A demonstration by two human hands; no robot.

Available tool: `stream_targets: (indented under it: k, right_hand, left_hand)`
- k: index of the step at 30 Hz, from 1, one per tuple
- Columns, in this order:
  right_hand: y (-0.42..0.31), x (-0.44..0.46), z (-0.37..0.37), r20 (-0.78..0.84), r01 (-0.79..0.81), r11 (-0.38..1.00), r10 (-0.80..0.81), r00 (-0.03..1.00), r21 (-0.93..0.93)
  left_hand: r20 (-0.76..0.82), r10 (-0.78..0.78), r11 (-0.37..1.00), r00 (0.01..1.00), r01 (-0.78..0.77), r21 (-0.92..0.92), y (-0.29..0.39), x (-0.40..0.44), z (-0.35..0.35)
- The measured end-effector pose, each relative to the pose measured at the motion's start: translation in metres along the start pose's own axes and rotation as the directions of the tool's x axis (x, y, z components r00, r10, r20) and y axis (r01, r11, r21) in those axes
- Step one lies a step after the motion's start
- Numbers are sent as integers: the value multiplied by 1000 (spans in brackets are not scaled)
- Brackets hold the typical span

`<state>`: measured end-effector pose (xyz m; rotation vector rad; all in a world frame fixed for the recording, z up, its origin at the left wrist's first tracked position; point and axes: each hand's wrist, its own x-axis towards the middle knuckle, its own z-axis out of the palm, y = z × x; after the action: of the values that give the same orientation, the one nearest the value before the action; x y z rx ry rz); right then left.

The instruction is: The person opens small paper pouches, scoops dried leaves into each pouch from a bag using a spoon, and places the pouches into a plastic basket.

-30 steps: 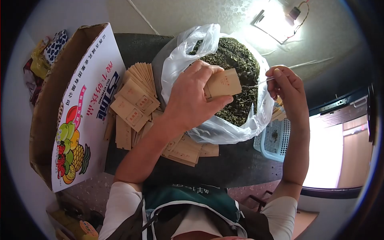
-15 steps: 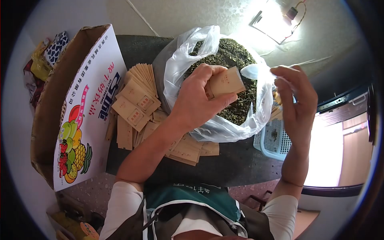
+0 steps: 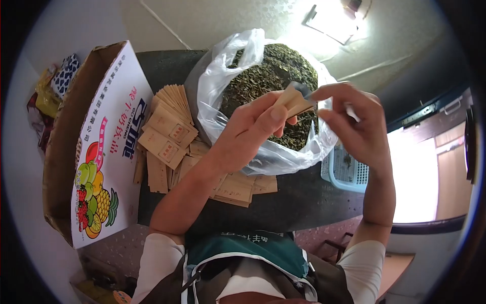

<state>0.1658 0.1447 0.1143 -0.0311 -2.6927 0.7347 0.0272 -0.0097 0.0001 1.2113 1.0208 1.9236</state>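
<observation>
A small brown paper packet (image 3: 294, 104) is pinched between the thumb and fingers of my left hand (image 3: 248, 129), above a clear plastic bag (image 3: 207, 101) full of dried dark green leaves (image 3: 253, 83). The packet's upper right end gapes open. My right hand (image 3: 354, 114) is closed on a spoon (image 3: 302, 90), whose bowl sits at the packet's mouth, partly hidden by paper and fingers. Many more brown packets (image 3: 167, 137) lie in a fanned, overlapping pile left of the bag and below it.
A white carton (image 3: 109, 147) with fruit pictures stands at the left. A light blue basket (image 3: 349, 169) is right of the bag, on the dark table (image 3: 283, 205). A bright lamp (image 3: 334, 23) shines at the top. Coloured bags (image 3: 48, 96) lie at far left.
My right hand has brought the spoon from the bag's right side to the packet. My left hand has tilted the packet, and its mouth now gapes. The view has shifted slightly.
</observation>
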Motion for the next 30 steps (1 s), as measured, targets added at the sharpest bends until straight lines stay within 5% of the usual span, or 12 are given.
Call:
stream_targets:
  k: [3,6,10,11,16,17,21,30]
  right_hand:
    - [8,4,8,125,173,983,-180,976,62]
    - [7,-7,-2,5,45,996,-45,999,73]
    - [39,-28,-45,-166,183,982,-187,968,-38]
    - [39,-37,-56,-210,111,992,-98,973,54]
    - [102,-97,-94,-195,-376,904,339,920,-203]
    - [119,-109,-94,-195,-419,906,401,895,-57]
    - [169,-144,-84,-197,-667,739,642,741,-97]
    - [256,-159,-52,-122,-692,699,683,721,-179]
  left_hand:
    - [16,10,1000,1000,-10,9,-4,-5,7]
    - [70,55,995,996,-61,78,-6,-4,10]
    - [3,108,944,994,-104,312,3,-1,17]
    - [7,107,916,994,-102,388,5,-1,16]
    - [-40,183,880,982,-145,453,9,-3,8]
    - [-45,173,877,984,-133,461,13,-4,7]
    - [-49,184,868,982,-139,476,21,-5,5]
    - [-43,211,841,977,-159,518,27,-9,0]
